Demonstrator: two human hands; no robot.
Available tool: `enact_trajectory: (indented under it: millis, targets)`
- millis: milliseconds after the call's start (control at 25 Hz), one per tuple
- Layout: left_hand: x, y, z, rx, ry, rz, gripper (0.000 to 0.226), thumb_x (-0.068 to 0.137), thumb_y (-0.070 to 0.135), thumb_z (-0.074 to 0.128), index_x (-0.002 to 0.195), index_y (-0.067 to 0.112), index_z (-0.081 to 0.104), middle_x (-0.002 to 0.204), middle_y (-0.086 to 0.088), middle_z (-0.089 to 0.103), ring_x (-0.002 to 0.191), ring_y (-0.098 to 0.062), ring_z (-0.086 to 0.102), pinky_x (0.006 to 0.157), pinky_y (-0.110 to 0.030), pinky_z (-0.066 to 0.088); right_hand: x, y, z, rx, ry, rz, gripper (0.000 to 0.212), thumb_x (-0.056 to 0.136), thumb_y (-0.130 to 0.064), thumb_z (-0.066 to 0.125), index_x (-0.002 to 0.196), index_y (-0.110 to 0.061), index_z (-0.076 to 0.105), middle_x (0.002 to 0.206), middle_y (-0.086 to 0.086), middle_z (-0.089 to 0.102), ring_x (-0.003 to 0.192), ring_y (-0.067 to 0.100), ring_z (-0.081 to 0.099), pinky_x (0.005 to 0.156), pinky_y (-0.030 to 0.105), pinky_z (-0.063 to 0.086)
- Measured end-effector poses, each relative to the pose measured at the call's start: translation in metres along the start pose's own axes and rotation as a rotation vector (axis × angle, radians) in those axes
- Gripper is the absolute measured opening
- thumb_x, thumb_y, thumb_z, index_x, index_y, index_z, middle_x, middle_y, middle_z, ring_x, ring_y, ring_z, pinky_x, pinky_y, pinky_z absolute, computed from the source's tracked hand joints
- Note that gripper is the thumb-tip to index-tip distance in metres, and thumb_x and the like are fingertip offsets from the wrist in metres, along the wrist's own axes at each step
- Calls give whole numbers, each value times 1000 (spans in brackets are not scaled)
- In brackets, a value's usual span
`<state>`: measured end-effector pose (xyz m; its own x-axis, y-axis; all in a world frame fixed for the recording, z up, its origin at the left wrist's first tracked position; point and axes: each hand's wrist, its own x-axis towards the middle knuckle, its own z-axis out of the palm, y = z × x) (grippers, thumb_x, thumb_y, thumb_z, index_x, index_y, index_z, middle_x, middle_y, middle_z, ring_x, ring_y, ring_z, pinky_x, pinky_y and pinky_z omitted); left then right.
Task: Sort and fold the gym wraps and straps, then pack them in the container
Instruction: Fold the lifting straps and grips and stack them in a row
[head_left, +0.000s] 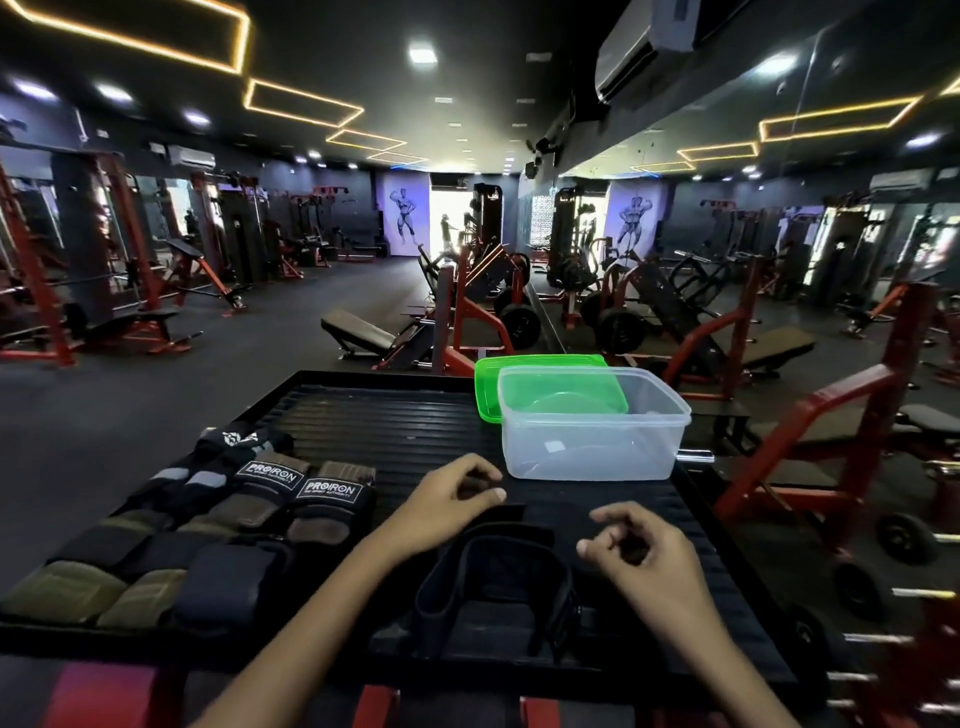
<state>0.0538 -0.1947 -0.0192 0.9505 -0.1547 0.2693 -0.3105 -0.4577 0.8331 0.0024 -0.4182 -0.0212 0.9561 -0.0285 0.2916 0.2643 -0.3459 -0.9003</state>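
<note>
Left hand: the left hand (447, 501) is being held over the black ribbed platform (395, 415), fingers curled, thumb meeting fingertips; whether anything is being pinched cannot be told.
Right hand: the right hand (636, 545) is being held likewise, fingers curled inward; any grip cannot be told.
Between the hands: a black looped fabric strap (493, 577) is being left lying on the platform, below and between both hands.
Beyond the hands: a clear rectangular plastic container (592, 431) is standing open, near the left hand's fingertips; a green plastic lid (488, 384) is lying behind it, touching.
Left of the hands: folded black, olive and brown wrist wraps (208, 519) are being kept in rows, two showing white PROIRON labels.
</note>
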Motion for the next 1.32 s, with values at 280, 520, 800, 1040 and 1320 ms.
enact_trajectory:
  millis: [280,520,800,1040,1320]
  targets:
    - [-99,-6,24,360,414,386,12,76,31,58,87,31,52,100,18,51,97,0,50,87,-16,37,-40,14,37,-144,-106,-4,46,65,-24,84,95,-40,51,92,-17,64,84,-4,60,66,6,44]
    - [-103,-22,37,648,498,265,24,77,32,49,85,21,69,109,1,56,101,-15,49,90,-29,36,-42,14,50,-121,-26,-62,38,66,-10,82,79,-37,59,75,-17,68,70,-3,61,59,7,44]
    - [-43,15,-11,137,2,-42,14,80,31,70,79,26,57,75,11,64,67,-6,58,76,-28,48,-25,20,37,-147,-215,-92,57,69,6,59,97,-43,58,94,-18,69,88,-10,61,77,3,41]
    - [6,15,15,225,-444,-174,36,86,35,64,86,-1,67,75,-4,56,71,-14,48,69,-27,36,-13,26,40,-234,-134,-132,37,73,1,73,89,-32,67,78,-21,67,77,-17,58,69,0,39]
    - [-7,5,26,100,95,-222,39,96,21,51,60,4,48,61,-7,57,50,-5,62,45,-23,42,-23,32,41,-164,-110,-207,42,68,12,73,83,-27,74,75,-35,66,77,-12,64,69,3,44]
